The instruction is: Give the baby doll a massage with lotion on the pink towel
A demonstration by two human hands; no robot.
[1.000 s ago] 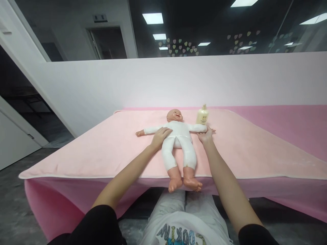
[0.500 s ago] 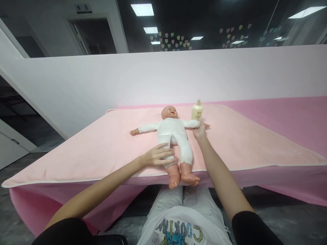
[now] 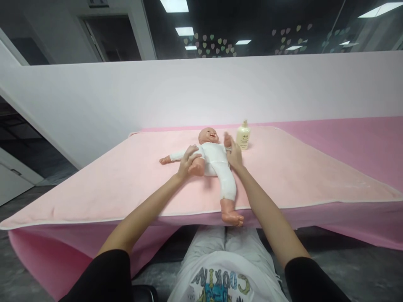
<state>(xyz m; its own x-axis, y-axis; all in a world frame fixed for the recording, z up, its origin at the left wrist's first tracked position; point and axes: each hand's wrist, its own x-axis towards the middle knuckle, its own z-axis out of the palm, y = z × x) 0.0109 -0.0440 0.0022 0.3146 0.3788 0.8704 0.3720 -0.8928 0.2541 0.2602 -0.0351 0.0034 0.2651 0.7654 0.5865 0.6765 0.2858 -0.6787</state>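
Observation:
A baby doll (image 3: 217,165) in a white suit lies on its back on a pink blanket (image 3: 283,172), head towards the far wall. My left hand (image 3: 186,161) is wrapped round the doll's left-side leg, which is bent up so the foot sits by the hip. My right hand (image 3: 233,153) holds the doll's arm on the right side, raised off the blanket and folded towards the chest. The doll's other leg stretches straight over the blanket's near edge. A cream lotion bottle (image 3: 243,135) stands just beyond my right hand.
The blanket covers a pink padded table (image 3: 362,134) that runs on to the right. A low white partition (image 3: 189,92) stands behind it. My lap in grey trousers (image 3: 226,247) is under the near edge. A doorway (image 3: 110,37) is at the far left.
My left hand took the doll's leg near the knee and pushed it up into a bend. My right hand lifted the doll's outstretched arm and brought it in towards the body.

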